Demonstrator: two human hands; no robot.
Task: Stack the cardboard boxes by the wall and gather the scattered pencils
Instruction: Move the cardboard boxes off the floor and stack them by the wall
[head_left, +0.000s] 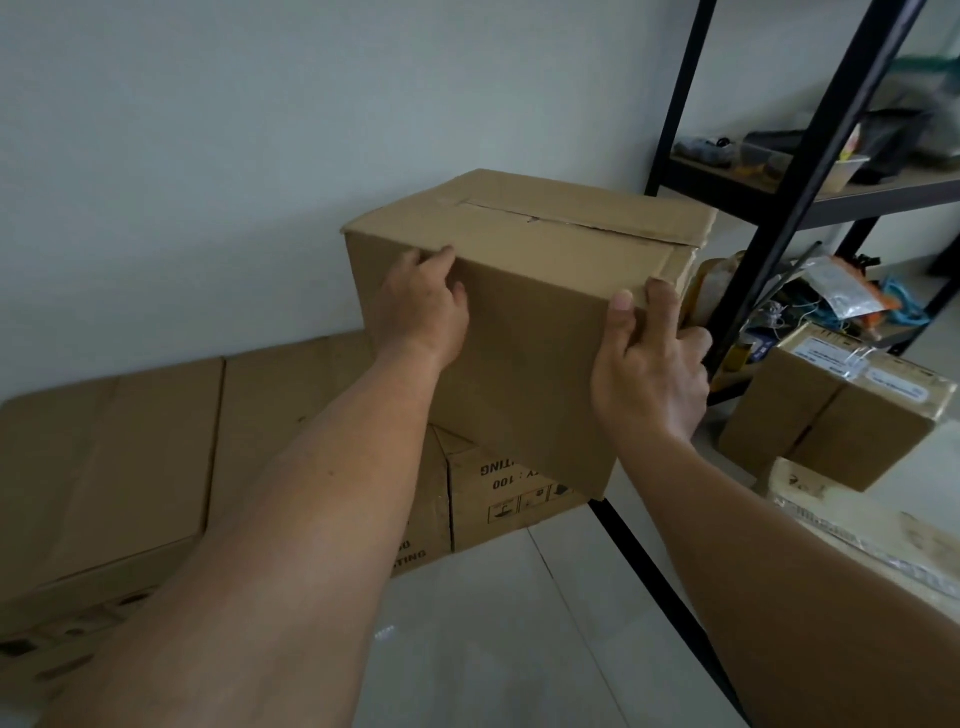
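A plain brown cardboard box (530, 332) is held up in front of the white wall, tilted, its lower edge over the boxes below. My left hand (421, 312) grips its near top edge at the left, fingers curled over the rim. My right hand (649, 364) grips the box's right corner, thumb on the front face. Under it lie a large flat cardboard box (119, 457) and a printed carton (498, 499) against the wall. No pencils are visible.
A black metal shelf rack (800, 197) with clutter stands at the right, close to the held box. A taped carton with labels (841, 405) sits on the floor by the rack, another wrapped parcel (872, 540) nearer me. Pale floor tiles (493, 649) lie below.
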